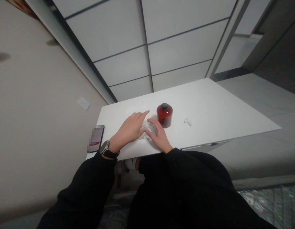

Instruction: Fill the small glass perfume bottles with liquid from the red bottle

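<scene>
A small clear see-through container (150, 127) stands near the front edge of the white table (209, 108), between my two hands. My right hand (161, 137) curves round its right side, thumb across the front and forefinger behind. On the left, my left hand (130, 128) is open beside it, fingers stretched forward and thumb close to its rim; whether the thumb touches is hard to tell. Just behind and right of my right hand stands a dark red-brown bottle (164, 116) with a black cap. What the container holds cannot be made out.
A crumpled white scrap (188, 121) lies right of the bottle. At the table's left edge is a dark-framed flat device (96, 139), partly blurred. A wall with a socket (83, 103) borders the left side, and white sliding panels (123, 63) stand behind the table.
</scene>
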Tool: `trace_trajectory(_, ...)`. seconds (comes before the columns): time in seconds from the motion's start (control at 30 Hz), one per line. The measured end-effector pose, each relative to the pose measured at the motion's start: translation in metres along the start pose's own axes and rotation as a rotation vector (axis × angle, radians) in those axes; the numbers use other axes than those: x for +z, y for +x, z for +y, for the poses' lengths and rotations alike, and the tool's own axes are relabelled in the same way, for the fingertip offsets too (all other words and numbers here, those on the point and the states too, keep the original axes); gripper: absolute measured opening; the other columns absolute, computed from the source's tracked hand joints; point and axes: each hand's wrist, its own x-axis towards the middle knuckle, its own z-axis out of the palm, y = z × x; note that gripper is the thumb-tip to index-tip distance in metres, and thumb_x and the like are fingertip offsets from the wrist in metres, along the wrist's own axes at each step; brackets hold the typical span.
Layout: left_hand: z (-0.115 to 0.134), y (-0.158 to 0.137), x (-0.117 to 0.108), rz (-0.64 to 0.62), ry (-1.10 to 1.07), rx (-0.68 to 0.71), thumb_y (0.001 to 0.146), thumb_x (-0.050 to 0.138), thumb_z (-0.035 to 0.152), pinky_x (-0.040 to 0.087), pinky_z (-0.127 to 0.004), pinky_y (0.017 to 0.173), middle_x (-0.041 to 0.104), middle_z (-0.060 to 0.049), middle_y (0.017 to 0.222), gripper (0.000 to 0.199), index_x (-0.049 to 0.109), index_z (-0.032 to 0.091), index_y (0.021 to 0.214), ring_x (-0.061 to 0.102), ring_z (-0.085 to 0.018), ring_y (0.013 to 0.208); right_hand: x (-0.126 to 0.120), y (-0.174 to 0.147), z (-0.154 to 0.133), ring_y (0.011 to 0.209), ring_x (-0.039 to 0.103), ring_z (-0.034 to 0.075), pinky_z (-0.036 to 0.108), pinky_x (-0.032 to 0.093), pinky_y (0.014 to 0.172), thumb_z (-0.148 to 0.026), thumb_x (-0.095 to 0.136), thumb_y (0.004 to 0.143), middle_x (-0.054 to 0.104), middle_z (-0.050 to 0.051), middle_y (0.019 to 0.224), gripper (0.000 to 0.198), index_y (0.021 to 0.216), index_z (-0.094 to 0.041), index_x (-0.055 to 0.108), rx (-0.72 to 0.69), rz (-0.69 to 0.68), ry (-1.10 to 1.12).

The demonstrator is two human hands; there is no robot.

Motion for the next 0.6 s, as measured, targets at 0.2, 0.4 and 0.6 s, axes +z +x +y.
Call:
trace_trajectory(0.2,0.004,0.000,-0.010,-0.025,-0.216,0.080,0.095,0.071,0.043,0.044,-0.050,0.118,0.055,-0.013,0.158,0.078,0.036,0.028,0.163,0.053,-0.033,0.141,-0.001,0.000,-0.003,0.135,0.061,0.029,0.052,0.046,0.119,-0.049,0.067,0.097,0.067,0.013,0.140,0.036,0.123,-0.025,0.062,-0.001,0.016,0.050)
trace_trajectory(0.4,-0.029,-0.028,0.004,0.152,-0.343,-0.124,0.086,0.079,0.058,0.038,-0.059,0.123,0.041,-0.017,0.166,0.099,0.027,0.029,0.166,0.050,-0.037,0.146,-0.004,0.000,-0.007,0.135,0.061,0.028,0.052,0.044,0.120,-0.043,0.068,0.096,0.066,0.013,0.142,0.035,0.124,-0.025,0.058,0.042,-0.006,0.033)
trace_trajectory(0.6,-0.054,-0.051,0.075,0.257,-0.724,-0.271,0.076,0.088,0.060,0.041,-0.058,0.120,0.045,-0.019,0.158,0.123,0.011,0.031,0.167,0.057,-0.034,0.138,-0.003,-0.001,-0.006,0.137,0.059,0.027,0.052,0.044,0.120,-0.043,0.070,0.095,0.064,0.014,0.145,0.036,0.125,-0.025,0.058,0.062,-0.025,0.069)
